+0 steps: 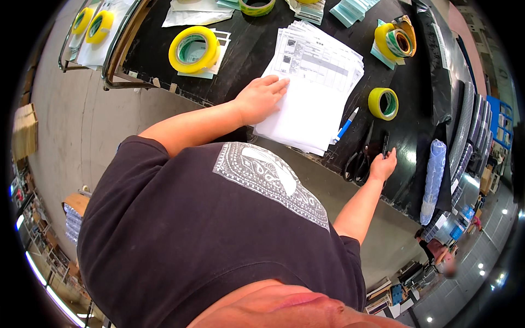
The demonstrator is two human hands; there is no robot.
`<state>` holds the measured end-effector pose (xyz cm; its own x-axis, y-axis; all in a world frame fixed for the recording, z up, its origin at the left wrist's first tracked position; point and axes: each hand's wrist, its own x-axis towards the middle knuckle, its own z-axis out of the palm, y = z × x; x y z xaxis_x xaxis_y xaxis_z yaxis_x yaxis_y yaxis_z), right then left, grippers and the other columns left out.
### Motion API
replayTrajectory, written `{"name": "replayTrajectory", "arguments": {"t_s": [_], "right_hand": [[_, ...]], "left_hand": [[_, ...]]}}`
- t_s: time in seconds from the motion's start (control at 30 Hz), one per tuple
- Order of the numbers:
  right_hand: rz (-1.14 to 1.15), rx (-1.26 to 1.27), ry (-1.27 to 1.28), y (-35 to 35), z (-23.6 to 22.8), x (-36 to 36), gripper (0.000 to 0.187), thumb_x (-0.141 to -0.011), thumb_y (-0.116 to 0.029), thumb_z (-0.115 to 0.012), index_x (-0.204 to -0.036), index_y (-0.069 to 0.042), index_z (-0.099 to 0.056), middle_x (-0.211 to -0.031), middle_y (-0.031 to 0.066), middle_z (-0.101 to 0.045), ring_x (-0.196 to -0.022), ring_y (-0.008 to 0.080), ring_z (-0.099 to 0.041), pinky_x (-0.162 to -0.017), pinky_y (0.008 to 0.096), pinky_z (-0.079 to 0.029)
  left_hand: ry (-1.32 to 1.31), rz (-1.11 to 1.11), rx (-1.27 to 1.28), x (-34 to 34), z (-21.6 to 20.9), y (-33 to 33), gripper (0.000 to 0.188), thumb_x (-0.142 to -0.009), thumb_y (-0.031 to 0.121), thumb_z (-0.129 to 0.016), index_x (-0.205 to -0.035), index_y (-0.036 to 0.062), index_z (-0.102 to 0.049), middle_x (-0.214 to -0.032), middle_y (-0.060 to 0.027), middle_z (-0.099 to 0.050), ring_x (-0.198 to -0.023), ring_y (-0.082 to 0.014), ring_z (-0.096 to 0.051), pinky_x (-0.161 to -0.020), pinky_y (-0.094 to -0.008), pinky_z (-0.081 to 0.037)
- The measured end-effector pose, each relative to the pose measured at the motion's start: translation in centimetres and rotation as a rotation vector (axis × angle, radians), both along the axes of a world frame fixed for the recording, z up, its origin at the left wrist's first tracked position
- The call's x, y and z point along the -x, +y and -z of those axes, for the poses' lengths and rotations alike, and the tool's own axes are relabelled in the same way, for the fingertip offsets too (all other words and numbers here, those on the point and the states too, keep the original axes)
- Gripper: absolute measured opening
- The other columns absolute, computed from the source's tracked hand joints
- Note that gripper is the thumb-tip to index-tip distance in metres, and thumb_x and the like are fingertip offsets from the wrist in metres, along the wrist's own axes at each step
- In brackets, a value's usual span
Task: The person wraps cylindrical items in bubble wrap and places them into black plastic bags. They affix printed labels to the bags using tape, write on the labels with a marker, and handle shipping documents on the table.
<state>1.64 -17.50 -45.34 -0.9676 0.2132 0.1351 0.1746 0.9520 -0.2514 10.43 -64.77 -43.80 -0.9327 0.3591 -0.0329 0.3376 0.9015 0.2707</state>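
Nearest, the right hand (384, 165) has its fingers drawn narrow around one black pen (386, 143), beside one pair of black scissors (358, 165). The left hand (262, 100) rests on one stack of papers (314, 104), fingers slightly spread and gripping nothing. That stack reaches the near edge of the black worktop (240, 60) — one blue-and-white pen (346, 126) lies just right of it. Bare worktop separates the stack from one large yellow tape roll (177, 52) at far left. The sheets are white, unevenly fanned, with printed tables showing toward the far end.
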Motion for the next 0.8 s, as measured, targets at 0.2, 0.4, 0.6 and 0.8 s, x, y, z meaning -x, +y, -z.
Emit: {"name": "replayTrajectory", "arguments": {"t_s": [0.2, 0.4, 0.6, 0.8], "right_hand": [[0.032, -0.039, -0.016, -0.5, 0.1, 0.2, 0.051, -0.082, -0.008, -0.066, -0.131, -0.001, -0.057, -0.119, 0.0192, -0.061, -0.107, 0.0342, -0.062, -0.094, 0.0422, -0.05], [0.024, -0.07, 0.009, -0.2, 0.7, 0.1, 0.049, -0.081, -0.008, -0.066, -0.129, 0.0, -0.058, -0.12, 0.0213, -0.061, -0.11, 0.0364, -0.061, -0.096, 0.0431, -0.05], [0.063, -0.048, -0.062, -1.4, -0.3, 0.2, 0.051, -0.083, -0.013, -0.069, -0.131, -0.001, -0.057, -0.125, 0.02, -0.058, -0.109, 0.0336, -0.062, -0.096, 0.0409, -0.051], [0.044, 0.015, -0.135, -1.9, -1.5, 0.1, 0.058, -0.084, -0.019, -0.072, -0.137, -0.005, -0.053, -0.127, 0.0165, -0.058, -0.101, 0.0269, -0.065, -0.091, 0.0379, -0.052]], "left_hand": [[-0.048, 0.01, -0.039, 0.1, -0.7, -0.6, 0.054, -0.084, 0.027, -0.069, -0.13, 0.0012, -0.06, -0.15, -0.0082, -0.045, -0.135, -0.0244, -0.042, -0.111, -0.0375, -0.035], [-0.069, 0.033, -0.058, 0.4, -1.1, -1.1, 0.054, -0.083, 0.026, -0.07, -0.13, 0.0013, -0.06, -0.15, -0.0074, -0.044, -0.135, -0.0243, -0.041, -0.111, -0.039, -0.035], [-0.123, 0.068, -0.068, 0.7, -1.6, -1.4, 0.054, -0.083, 0.025, -0.069, -0.13, -0.0011, -0.059, -0.149, -0.0106, -0.044, -0.135, -0.0258, -0.04, -0.111, -0.0399, -0.033], [-0.199, 0.096, 0.001, 2.3, -3.7, -0.6, 0.055, -0.083, 0.025, -0.07, -0.128, -0.0031, -0.058, -0.147, -0.0137, -0.045, -0.128, -0.0266, -0.045, -0.107, -0.0414, -0.037]]}}
